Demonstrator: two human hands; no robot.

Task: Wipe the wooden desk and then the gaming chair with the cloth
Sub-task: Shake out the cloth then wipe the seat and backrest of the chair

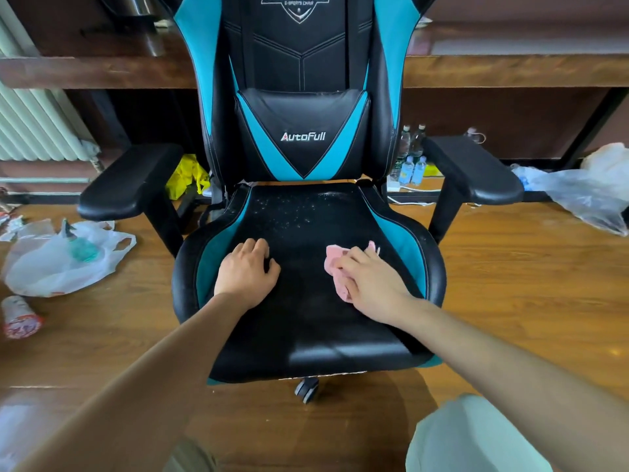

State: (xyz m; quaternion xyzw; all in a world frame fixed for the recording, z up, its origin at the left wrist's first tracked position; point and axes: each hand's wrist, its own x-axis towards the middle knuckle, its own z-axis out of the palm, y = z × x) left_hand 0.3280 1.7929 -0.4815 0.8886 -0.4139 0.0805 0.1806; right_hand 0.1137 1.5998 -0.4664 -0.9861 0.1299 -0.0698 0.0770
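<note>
A black and blue gaming chair faces me, its seat speckled with pale crumbs toward the back. My right hand presses a pink cloth flat on the right half of the seat. Resting on the left half of the seat, my left hand holds nothing, its fingers curled loosely. Behind the chair runs the wooden desk, its front edge visible on both sides of the backrest.
White plastic bags and a red-white cup lie on the wooden floor at left. A clear plastic bag lies at right. Water bottles and a yellow bag sit under the desk. A radiator stands at far left.
</note>
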